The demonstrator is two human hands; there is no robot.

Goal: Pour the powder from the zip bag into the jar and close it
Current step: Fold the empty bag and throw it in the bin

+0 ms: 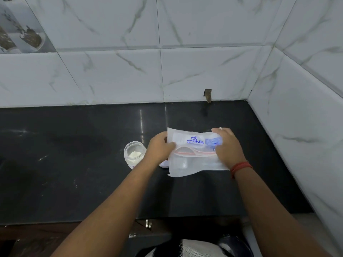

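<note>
A clear zip bag [193, 163] with blue print and a red zip strip is folded over on the black counter [74, 164]. My left hand [160, 146] pinches its left edge. My right hand [227, 147] presses on its right side, fingers curled over the fold. A small clear jar [134, 153] stands open just left of my left wrist, with white powder inside. Part of a white lid [164, 164] peeks out under the bag's left edge, mostly hidden.
Marble-look tiled walls rise behind the counter [161, 71] and along its right side [297, 145]. The counter's front edge runs below my forearms, with a dark cabinet front [146, 225] beneath it.
</note>
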